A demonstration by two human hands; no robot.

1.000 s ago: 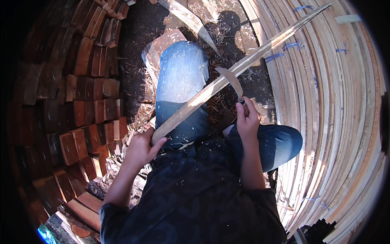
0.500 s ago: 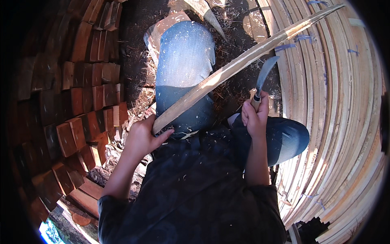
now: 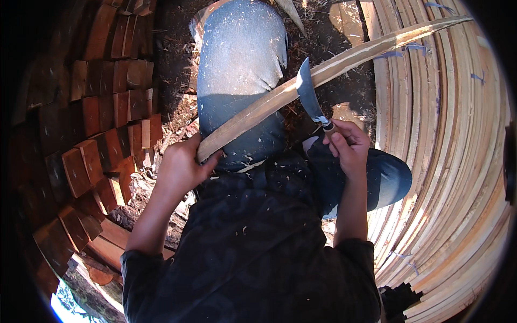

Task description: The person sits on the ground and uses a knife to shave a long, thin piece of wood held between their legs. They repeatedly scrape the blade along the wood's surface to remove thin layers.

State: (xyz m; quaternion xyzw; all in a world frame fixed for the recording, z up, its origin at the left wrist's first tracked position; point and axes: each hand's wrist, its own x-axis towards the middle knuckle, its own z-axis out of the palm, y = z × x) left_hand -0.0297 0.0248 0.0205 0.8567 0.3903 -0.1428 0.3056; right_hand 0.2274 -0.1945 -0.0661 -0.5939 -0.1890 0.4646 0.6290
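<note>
A long pale wooden slat [image 3: 344,60] runs from my lap up to the upper right, lying across my left thigh. My left hand [image 3: 180,167] grips its near end. My right hand [image 3: 347,146] is closed on the handle of a knife with a broad curved blade [image 3: 307,90]. The blade stands upright with its tip against the slat's middle. I am sitting in blue jeans [image 3: 239,64] flecked with pale shavings, and a dark shirt.
Stacked reddish-brown wood blocks [image 3: 97,124] fill the left side. A big pile of long pale slats [image 3: 458,177] curves along the right. Dark ground with wood chips [image 3: 177,107] lies between. Another blade-like piece [image 3: 291,13] lies at the top.
My right hand has swung the knife from lying along the slat to standing upright, blade tip up. The view has shifted closer and lower. My left hand keeps its grip.
</note>
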